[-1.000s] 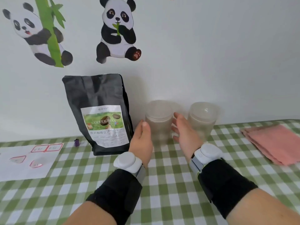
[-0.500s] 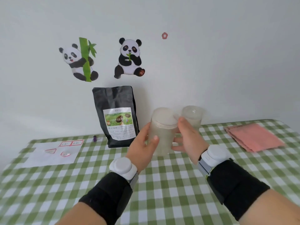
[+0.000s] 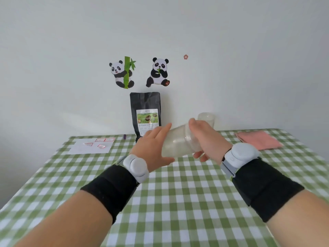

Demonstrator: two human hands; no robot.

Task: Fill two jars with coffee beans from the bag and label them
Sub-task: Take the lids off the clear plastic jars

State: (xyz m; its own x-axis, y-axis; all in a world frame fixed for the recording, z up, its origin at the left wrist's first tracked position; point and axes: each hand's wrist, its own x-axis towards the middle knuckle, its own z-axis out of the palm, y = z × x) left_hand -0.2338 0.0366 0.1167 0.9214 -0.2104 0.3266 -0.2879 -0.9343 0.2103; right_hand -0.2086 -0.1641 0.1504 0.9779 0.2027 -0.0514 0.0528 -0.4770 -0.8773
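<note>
Above table (image 3: 178, 202) | left hand (image 3: 151, 145), right hand (image 3: 208, 139) grip tilted jar (image 3: 178, 141) | empty

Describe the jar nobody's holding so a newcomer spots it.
Find the black bag by the wall. Right of it, behind the right hand, a frosted jar stands upright; the other jar is tilted, held by that hand and the left hand.

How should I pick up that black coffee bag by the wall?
Pinch the bag by its flat top strip, coming from the front. It stands upright close to the wall, so the back is hard to reach, and the top is its thinnest part.
</note>
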